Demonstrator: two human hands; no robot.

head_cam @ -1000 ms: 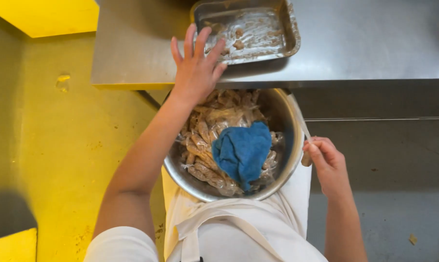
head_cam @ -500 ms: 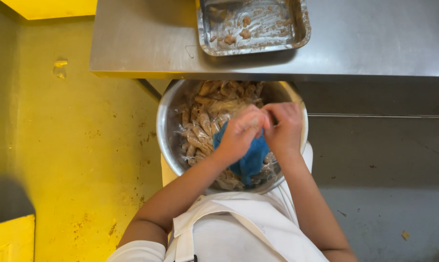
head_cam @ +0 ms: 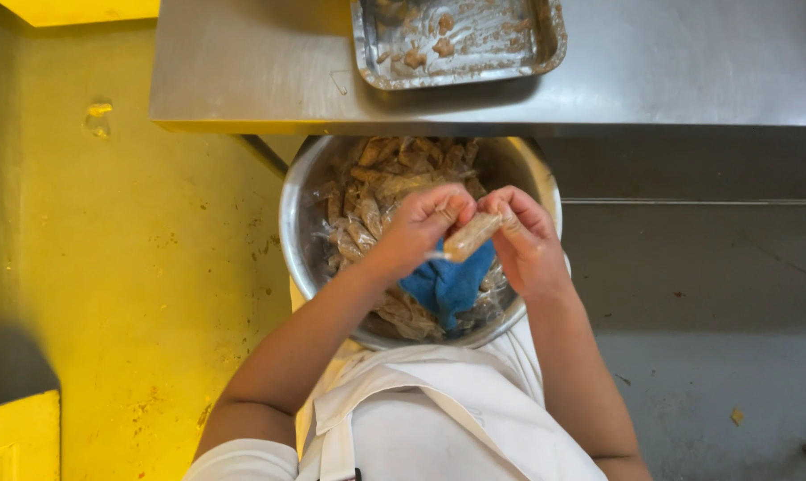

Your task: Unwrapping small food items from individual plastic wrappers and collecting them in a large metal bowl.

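Both hands now meeting over metal bowl (head_cam: 301,232): left hand (head_cam: 418,227) and right hand (head_cam: 521,239) pinching small wrapped roll (head_cam: 471,236) between fingertips, above blue cloth (head_cam: 447,283); half second earlier, roll not yet visible.

Both bare forearms reach forward from the body and converge in front of the chest. The left hand (head_cam: 418,227) is curled, knuckles up, its fingers bent inward and pinched toward the thumb. The right hand (head_cam: 525,242) faces it, back of the hand turned outward, fingers bent and closed toward the left hand's fingertips. The two hands touch at their fingertips. The left elbow is bent out to the side; the right forearm runs nearly straight back to the body.
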